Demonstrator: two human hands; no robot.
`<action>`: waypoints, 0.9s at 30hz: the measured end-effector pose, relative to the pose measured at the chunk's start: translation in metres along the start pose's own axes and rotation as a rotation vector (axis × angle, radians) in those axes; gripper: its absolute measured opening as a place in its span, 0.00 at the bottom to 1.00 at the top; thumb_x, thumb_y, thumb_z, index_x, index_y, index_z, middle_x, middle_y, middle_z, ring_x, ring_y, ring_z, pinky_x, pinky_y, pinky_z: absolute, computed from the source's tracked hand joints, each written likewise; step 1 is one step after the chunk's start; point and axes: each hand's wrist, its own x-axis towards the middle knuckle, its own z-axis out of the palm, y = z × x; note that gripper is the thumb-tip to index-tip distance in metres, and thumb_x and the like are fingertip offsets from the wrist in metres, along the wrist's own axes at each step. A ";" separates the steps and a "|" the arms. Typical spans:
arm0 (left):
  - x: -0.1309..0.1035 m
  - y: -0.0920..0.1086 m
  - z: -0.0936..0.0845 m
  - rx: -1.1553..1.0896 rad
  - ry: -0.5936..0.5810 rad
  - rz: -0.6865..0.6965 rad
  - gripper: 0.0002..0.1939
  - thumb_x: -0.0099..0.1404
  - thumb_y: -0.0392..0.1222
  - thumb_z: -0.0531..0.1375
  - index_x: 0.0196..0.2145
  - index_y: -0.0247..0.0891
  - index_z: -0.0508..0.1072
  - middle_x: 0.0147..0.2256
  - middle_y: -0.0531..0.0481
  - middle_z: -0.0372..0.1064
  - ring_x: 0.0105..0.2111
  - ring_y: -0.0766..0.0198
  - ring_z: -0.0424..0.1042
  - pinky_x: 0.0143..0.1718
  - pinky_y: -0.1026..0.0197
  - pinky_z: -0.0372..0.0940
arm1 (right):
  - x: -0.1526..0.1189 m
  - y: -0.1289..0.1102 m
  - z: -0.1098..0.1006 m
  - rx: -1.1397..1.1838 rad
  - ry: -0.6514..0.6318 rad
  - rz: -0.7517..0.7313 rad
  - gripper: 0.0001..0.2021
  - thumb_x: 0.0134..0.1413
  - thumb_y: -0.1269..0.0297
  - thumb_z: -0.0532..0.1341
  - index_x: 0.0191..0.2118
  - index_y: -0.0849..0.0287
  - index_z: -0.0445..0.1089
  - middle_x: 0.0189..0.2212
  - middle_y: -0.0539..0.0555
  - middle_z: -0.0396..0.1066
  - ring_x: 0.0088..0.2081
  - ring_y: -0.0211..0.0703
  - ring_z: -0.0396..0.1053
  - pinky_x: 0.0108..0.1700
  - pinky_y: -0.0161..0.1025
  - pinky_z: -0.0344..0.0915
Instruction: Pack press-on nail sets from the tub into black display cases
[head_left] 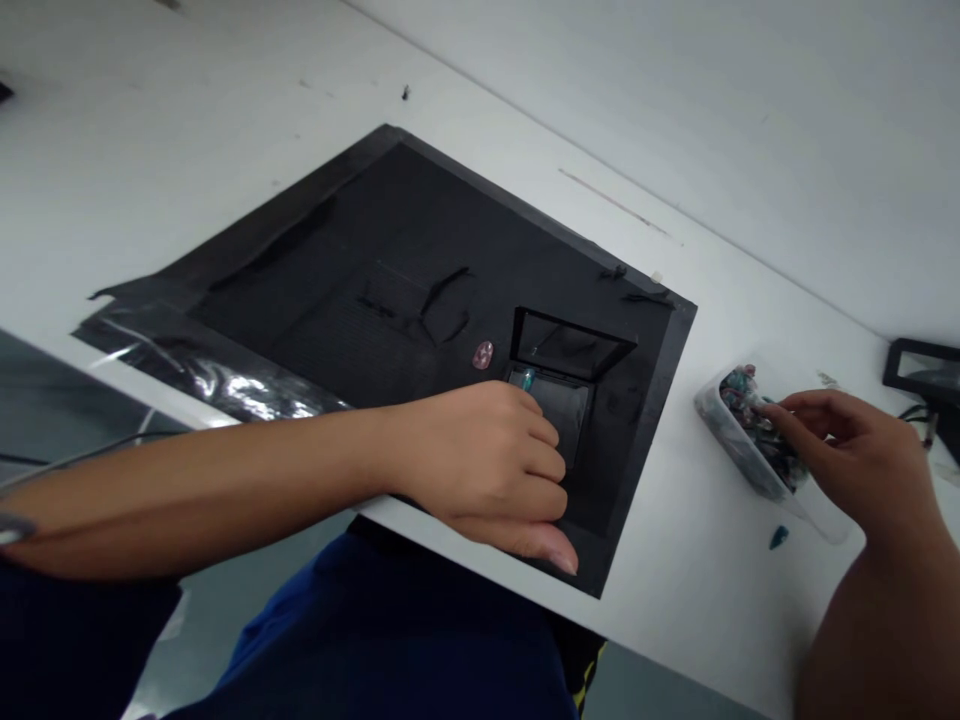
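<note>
My left hand (495,470) rests, fingers curled and thumb stretched out, over the lower part of a flat black case (568,405); its palm side is hidden. The case's framed see-through lid (571,343) is raised. A small glossy teal piece (529,379) shows just beyond my knuckles. Left of the case lies a pinkish oval piece (483,355). At the right, my right hand (862,450) reaches over a clear plastic tub (735,450) of small mixed-colour pieces (750,400). Thumb and index finger are close together at the pieces; what they pinch is unclear.
A black sheet (322,270) with taped, wrinkled edges covers part of the white table (690,560). A teal drop-shaped piece (778,537) lies beside the tub. Near the right edge stands a black frame-like object (922,365). A wall (787,130) borders the table's far side.
</note>
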 end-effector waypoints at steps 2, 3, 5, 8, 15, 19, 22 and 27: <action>0.000 0.000 0.000 0.002 -0.004 -0.003 0.23 0.69 0.53 0.60 0.20 0.38 0.71 0.17 0.57 0.60 0.19 0.69 0.59 0.22 0.60 0.52 | -0.002 -0.002 -0.001 0.122 0.046 -0.012 0.23 0.40 0.38 0.70 0.33 0.53 0.75 0.24 0.50 0.74 0.23 0.40 0.67 0.26 0.39 0.61; 0.000 0.000 0.000 0.000 -0.004 -0.007 0.23 0.69 0.53 0.60 0.20 0.38 0.71 0.17 0.57 0.60 0.18 0.69 0.58 0.22 0.60 0.52 | -0.003 -0.004 -0.002 0.200 0.058 -0.020 0.23 0.41 0.39 0.70 0.34 0.54 0.74 0.25 0.51 0.74 0.23 0.41 0.68 0.26 0.38 0.62; 0.000 -0.001 0.001 -0.002 0.000 -0.015 0.23 0.70 0.53 0.59 0.20 0.38 0.71 0.17 0.57 0.60 0.18 0.69 0.58 0.22 0.60 0.52 | -0.005 -0.008 -0.002 0.355 0.066 -0.041 0.22 0.45 0.40 0.69 0.35 0.55 0.72 0.26 0.53 0.76 0.24 0.43 0.71 0.26 0.39 0.66; -0.001 -0.001 0.003 -0.006 -0.001 -0.012 0.24 0.71 0.52 0.59 0.20 0.38 0.71 0.17 0.57 0.60 0.18 0.69 0.58 0.22 0.59 0.52 | -0.011 -0.017 -0.005 0.619 0.016 -0.074 0.20 0.50 0.44 0.68 0.37 0.55 0.68 0.29 0.55 0.79 0.26 0.48 0.75 0.26 0.42 0.71; -0.001 -0.006 0.000 0.020 -0.002 -0.020 0.23 0.71 0.52 0.59 0.21 0.39 0.73 0.17 0.56 0.63 0.19 0.69 0.61 0.23 0.60 0.54 | -0.047 -0.069 -0.015 1.226 -0.400 -0.245 0.08 0.61 0.53 0.62 0.37 0.50 0.69 0.12 0.45 0.62 0.12 0.35 0.55 0.16 0.33 0.57; 0.000 -0.007 -0.001 0.030 0.157 -0.009 0.24 0.71 0.54 0.57 0.22 0.38 0.74 0.16 0.56 0.63 0.17 0.70 0.61 0.21 0.59 0.52 | -0.075 -0.105 0.001 1.372 -0.671 -0.206 0.11 0.64 0.50 0.58 0.34 0.49 0.65 0.11 0.42 0.43 0.13 0.33 0.41 0.17 0.34 0.47; 0.000 -0.006 0.002 -0.020 0.392 -0.036 0.24 0.72 0.58 0.54 0.31 0.37 0.77 0.16 0.58 0.64 0.15 0.72 0.61 0.20 0.62 0.54 | -0.088 -0.119 0.024 1.416 -0.906 -0.170 0.10 0.65 0.52 0.58 0.36 0.50 0.66 0.15 0.41 0.43 0.16 0.31 0.43 0.19 0.32 0.44; 0.001 -0.005 0.006 0.092 0.441 -0.089 0.24 0.63 0.61 0.65 0.44 0.36 0.76 0.14 0.63 0.60 0.14 0.74 0.61 0.18 0.65 0.54 | -0.094 -0.125 0.051 1.410 -0.991 -0.139 0.10 0.63 0.55 0.63 0.36 0.55 0.70 0.18 0.42 0.55 0.18 0.26 0.43 0.20 0.30 0.43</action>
